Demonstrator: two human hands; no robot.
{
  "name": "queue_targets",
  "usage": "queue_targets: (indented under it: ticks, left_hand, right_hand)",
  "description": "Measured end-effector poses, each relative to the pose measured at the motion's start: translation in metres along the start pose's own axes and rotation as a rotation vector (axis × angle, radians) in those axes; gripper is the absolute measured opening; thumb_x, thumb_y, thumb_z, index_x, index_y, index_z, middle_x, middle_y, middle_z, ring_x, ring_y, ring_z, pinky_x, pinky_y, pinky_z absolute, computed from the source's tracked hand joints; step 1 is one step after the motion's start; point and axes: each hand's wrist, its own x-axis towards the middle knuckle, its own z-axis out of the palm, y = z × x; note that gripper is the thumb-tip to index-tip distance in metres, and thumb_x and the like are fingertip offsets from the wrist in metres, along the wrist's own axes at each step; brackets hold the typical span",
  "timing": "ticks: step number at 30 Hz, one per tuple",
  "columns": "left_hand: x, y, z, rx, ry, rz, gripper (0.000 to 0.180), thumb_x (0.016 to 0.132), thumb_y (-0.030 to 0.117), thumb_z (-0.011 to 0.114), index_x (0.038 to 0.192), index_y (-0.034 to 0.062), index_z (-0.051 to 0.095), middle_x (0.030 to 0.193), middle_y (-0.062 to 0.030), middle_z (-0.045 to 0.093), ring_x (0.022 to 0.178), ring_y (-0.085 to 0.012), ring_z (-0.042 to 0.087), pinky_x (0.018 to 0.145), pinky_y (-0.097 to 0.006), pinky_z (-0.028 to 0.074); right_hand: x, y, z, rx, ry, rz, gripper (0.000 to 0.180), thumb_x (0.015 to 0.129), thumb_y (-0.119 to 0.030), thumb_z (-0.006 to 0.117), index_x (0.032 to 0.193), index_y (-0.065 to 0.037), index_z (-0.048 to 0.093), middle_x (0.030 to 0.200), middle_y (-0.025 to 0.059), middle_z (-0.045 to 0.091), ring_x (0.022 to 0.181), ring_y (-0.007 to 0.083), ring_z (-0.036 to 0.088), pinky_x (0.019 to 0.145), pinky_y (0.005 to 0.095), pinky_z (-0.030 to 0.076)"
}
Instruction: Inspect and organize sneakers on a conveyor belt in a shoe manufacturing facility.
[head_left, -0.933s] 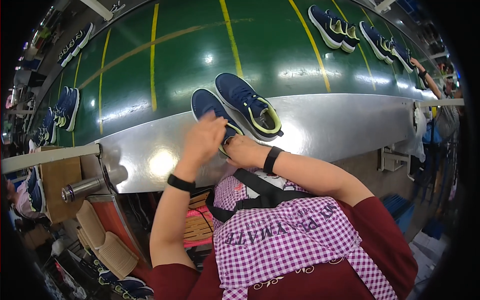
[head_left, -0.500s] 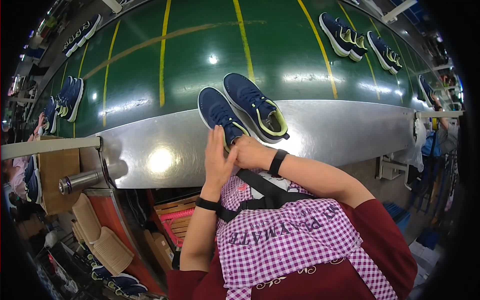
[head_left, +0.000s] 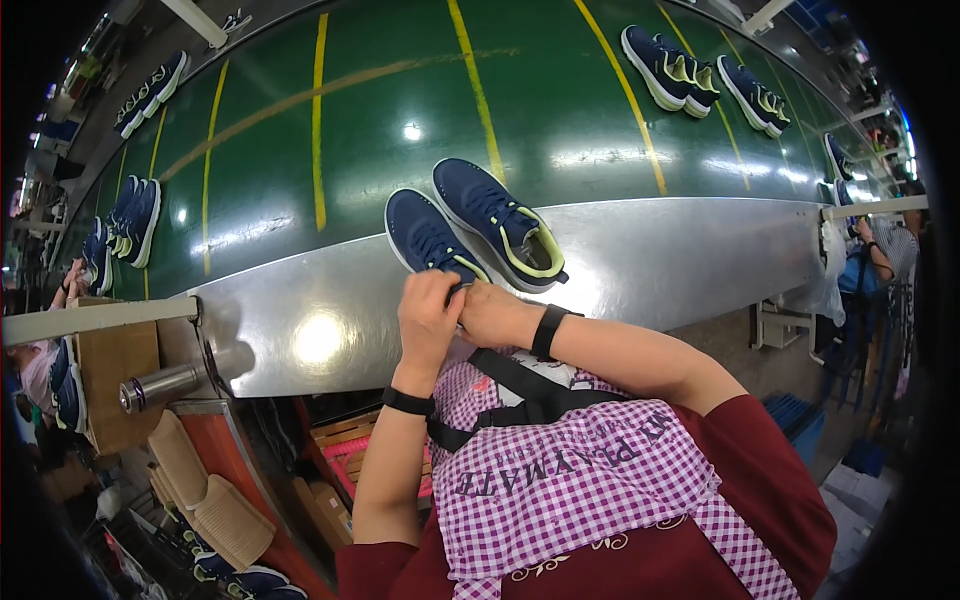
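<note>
The heel of a navy shoe [head_left: 428, 238] is being pinched by the left hand [head_left: 428, 312] and right hand [head_left: 492, 312], fingers closed on it, at the steel ledge [head_left: 640, 262]; its twin [head_left: 500, 225] is lying just beside. Beyond the ledge, more pairs [head_left: 668, 68] are being carried on a green belt [head_left: 400, 110]; below it, a metal flask [head_left: 160, 386] is resting on cardboard.

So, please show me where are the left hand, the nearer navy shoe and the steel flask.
left hand [head_left: 428, 310]: head view, on the knuckles.
nearer navy shoe [head_left: 420, 235]: head view, on its laced upper.
steel flask [head_left: 165, 385]: head view, on its metal body.
</note>
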Motion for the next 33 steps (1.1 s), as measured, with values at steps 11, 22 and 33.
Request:
queue_targets:
  ticks: [11,22,33]
  left_hand:
    - [0.041,0.008,-0.011,0.258,-0.364,0.343,0.012,0.063,0.003,0.064,0.073,0.0052,0.060,0.069,-0.0065,0.050,0.069,-0.0245,0.054,0.058,-0.036,0.045]
    - [0.004,-0.002,-0.005,0.136,-0.059,0.024,0.014,0.073,0.007,0.063,0.087,0.0046,0.062,0.082,-0.0107,0.058,0.081,-0.0288,0.057,0.070,-0.038,0.047]
    - [-0.026,0.029,0.003,-0.006,0.097,-0.074,0.032,0.077,0.009,0.065,0.108,0.0055,0.061,0.103,-0.0128,0.060,0.094,-0.0304,0.059,0.080,-0.037,0.048]
  right_hand:
    - [0.011,-0.001,0.012,-0.017,-0.066,0.083,0.018,0.074,-0.020,0.058,0.072,-0.004,0.066,0.083,0.0145,0.066,0.083,0.0289,0.063,0.075,0.0370,0.048]
    - [0.018,0.006,0.029,-0.022,0.187,-0.127,0.008,0.068,-0.017,0.061,0.069,-0.009,0.062,0.070,0.0121,0.062,0.068,0.0315,0.061,0.058,0.0451,0.046]
    - [-0.046,0.009,-0.055,0.288,0.372,-0.166,0.027,0.073,-0.007,0.064,0.099,-0.001,0.059,0.097,0.0155,0.058,0.093,0.0346,0.055,0.082,0.0405,0.046]
